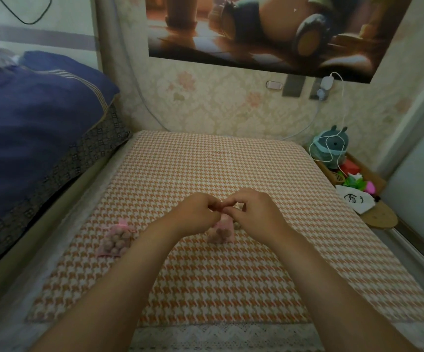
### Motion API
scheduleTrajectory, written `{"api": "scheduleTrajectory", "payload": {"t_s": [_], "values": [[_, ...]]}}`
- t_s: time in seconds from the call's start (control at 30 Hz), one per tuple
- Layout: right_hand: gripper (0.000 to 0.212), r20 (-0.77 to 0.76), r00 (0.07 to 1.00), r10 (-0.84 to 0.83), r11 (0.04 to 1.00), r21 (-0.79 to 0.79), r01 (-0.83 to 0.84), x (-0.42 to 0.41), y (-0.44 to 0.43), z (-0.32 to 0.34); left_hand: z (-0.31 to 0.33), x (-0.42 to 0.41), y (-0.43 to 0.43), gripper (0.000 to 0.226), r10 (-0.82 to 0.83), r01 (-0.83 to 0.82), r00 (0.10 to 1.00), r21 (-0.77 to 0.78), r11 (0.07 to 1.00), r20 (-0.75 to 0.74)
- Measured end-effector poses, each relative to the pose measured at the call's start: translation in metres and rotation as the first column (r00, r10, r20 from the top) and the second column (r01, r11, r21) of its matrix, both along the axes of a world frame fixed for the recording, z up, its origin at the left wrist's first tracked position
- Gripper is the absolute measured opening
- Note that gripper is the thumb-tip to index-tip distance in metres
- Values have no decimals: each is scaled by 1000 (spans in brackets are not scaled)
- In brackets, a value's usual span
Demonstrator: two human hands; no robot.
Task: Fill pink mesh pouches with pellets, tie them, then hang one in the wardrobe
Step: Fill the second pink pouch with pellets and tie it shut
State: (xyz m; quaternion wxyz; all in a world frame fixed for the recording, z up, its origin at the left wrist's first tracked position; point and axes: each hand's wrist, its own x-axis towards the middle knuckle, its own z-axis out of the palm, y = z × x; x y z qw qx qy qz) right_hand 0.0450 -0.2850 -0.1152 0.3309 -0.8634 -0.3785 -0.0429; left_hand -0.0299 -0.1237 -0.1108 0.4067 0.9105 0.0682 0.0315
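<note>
A pink mesh pouch full of brownish pellets stands on the houndstooth cloth, just below my two hands. My left hand and my right hand meet above it, fingertips pinched together at the pouch's top, where the drawstring is too small to make out. A second pink pouch, filled with pellets and closed with a pink bow, lies flat to the left, apart from my hands. A few loose pellets sit beside the held pouch.
A bed with a navy blue duvet borders the left side. On the right a low shelf holds a teal plush toy, a white charger cable and small items. A wall with a poster stands behind.
</note>
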Motion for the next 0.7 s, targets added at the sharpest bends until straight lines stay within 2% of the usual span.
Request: {"api": "scheduleTrajectory", "payload": {"t_s": [0.13,0.3,0.37,0.5,0.7], "values": [[13,-25,999,-25,996,-84,23,2,-1,-3,0,0,-1,28,-17,16,1000,6,1000,11],[9,-96,983,-156,987,17,159,10,-9,-4,-1,2,1,31,28,-29,999,56,998,25],[10,-112,975,-191,980,-78,183,13,-13,-9,-2,3,2,29,63,-66,997,60,996,37],[15,-15,982,-190,931,-321,175,14,-13,-23,-5,5,3,21,117,-123,991,90,988,65],[20,63,981,-183,895,-402,193,15,-4,-31,-7,5,3,15,134,-143,986,96,985,95]]}}
